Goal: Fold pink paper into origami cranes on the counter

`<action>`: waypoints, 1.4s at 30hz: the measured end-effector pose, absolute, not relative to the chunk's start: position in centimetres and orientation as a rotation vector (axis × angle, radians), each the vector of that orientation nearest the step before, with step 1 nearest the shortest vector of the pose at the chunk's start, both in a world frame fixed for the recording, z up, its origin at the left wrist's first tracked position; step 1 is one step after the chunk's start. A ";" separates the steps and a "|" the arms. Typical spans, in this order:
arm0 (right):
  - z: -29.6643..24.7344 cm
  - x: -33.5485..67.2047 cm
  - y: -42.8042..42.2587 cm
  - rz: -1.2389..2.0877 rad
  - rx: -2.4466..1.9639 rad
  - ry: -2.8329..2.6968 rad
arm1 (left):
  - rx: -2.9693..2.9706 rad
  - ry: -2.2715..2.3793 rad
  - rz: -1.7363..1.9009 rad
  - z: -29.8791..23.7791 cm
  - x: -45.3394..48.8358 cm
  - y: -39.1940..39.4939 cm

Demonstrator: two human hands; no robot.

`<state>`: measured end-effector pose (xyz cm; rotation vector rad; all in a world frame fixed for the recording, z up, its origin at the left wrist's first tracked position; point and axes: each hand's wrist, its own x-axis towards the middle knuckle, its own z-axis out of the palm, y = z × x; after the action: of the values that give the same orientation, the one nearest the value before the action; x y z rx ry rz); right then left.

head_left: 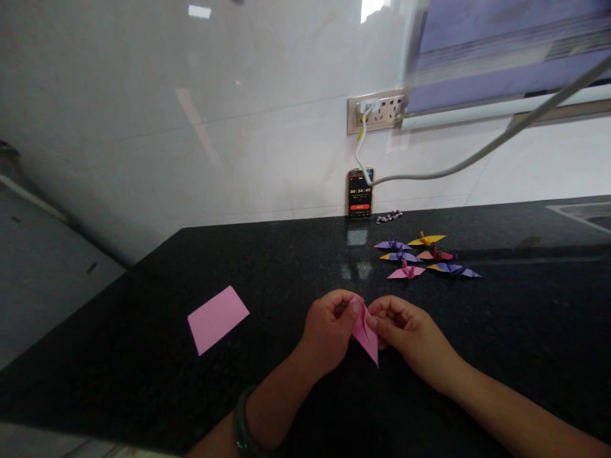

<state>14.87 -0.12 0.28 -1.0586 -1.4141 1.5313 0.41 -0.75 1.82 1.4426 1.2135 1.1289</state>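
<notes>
A folded piece of pink origami paper (366,337) is held up between both hands, its lower tip pointing down toward me. My left hand (330,327) pinches its upper left edge between thumb and fingers. On the other side, my right hand (405,334) grips the right edge, thumb against the paper. A crease or opening runs down the paper's middle. Beyond the hands stand several folded paper cranes, among them a pink crane (406,271), a yellow crane (428,240) and a red crane (436,254). Flat pink paper (218,320) lies on the counter to the left.
The black speckled counter (286,261) meets a pale tiled wall. A phone (359,196) showing a timer leans there, below a wall socket (376,111) with a white plug. A beaded strand (389,217) lies beside it. A grey cable (477,154) hangs across the right.
</notes>
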 end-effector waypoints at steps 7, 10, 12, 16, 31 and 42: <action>0.2 15.0 0.0 1.508 -1.069 -1.448 | 1.426 1.238 1.114 2.2 0.6 -0.9; 0.3 15.0 -0.1 1.491 -1.085 -1.447 | 1.462 1.244 1.118 2.2 0.7 -0.9; 0.3 15.0 -0.1 1.490 -1.089 -1.438 | 1.487 1.256 1.120 2.1 0.7 -1.0; 0.1 14.9 -0.1 1.477 -1.096 -1.419 | 1.483 1.262 1.105 1.9 0.7 -1.0; 0.2 14.6 -0.2 1.556 -1.109 -1.271 | 1.563 1.331 1.090 1.8 0.9 -1.0; 0.2 14.7 -0.1 1.576 -1.103 -1.261 | 1.567 1.321 1.094 1.8 0.9 -0.9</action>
<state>14.73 -0.09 0.23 -1.1030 -1.2612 1.5765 0.87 -0.92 1.80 1.5666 1.3209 1.0935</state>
